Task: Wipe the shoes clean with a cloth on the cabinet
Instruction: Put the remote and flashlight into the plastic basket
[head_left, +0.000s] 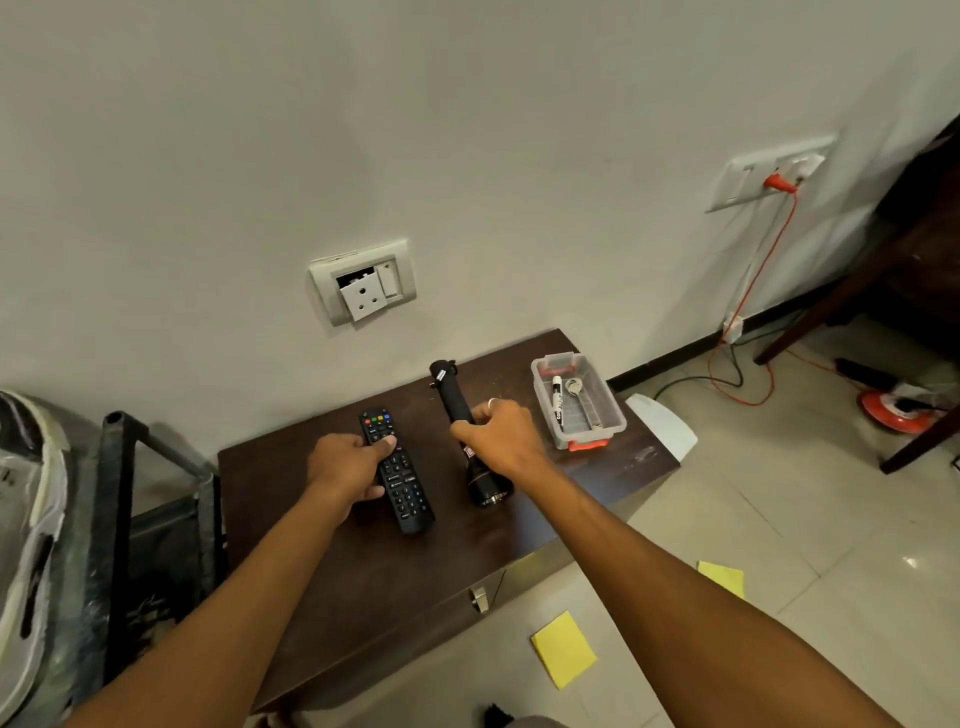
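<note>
Left hand (345, 462) grips the slim black plastic remote (408, 493), right hand (504, 434) wraps the black metal torch (451, 397) on the dark wooden cabinet (363, 571). Both rigid; torch likely heavier, hold mid-barrel.

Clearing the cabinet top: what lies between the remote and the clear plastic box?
The black torch, gripped by the right hand, in the head view.

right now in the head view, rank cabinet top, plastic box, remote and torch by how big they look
1. cabinet top
2. plastic box, going by area
3. remote and torch: similar length, too alike to rank
</note>
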